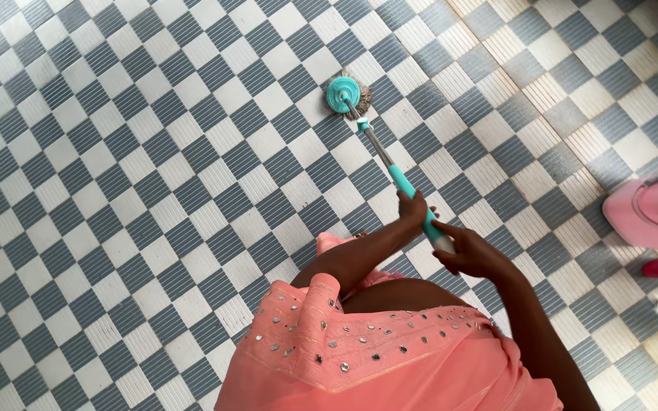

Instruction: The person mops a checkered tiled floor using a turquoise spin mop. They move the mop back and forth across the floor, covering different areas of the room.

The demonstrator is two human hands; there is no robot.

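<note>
A teal-and-silver spin mop with a round teal head (343,94) slants from upper centre down to mid-frame, its frayed strands pressed on the floor. The left hand (413,205) is clenched round the teal grip; the right hand (470,253), just below it, grasps the shaft's pale end. A pink plastic bucket (649,209) sits at the right edge, well apart. Grey-and-white checkered ribbed tiles (116,190) cover the floor.

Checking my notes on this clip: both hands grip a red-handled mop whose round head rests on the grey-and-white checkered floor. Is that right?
Not quite: the head view shows the mop handle is teal, not red. The left hand and right hand do grip it, and its round head rests on the checkered floor.
</note>
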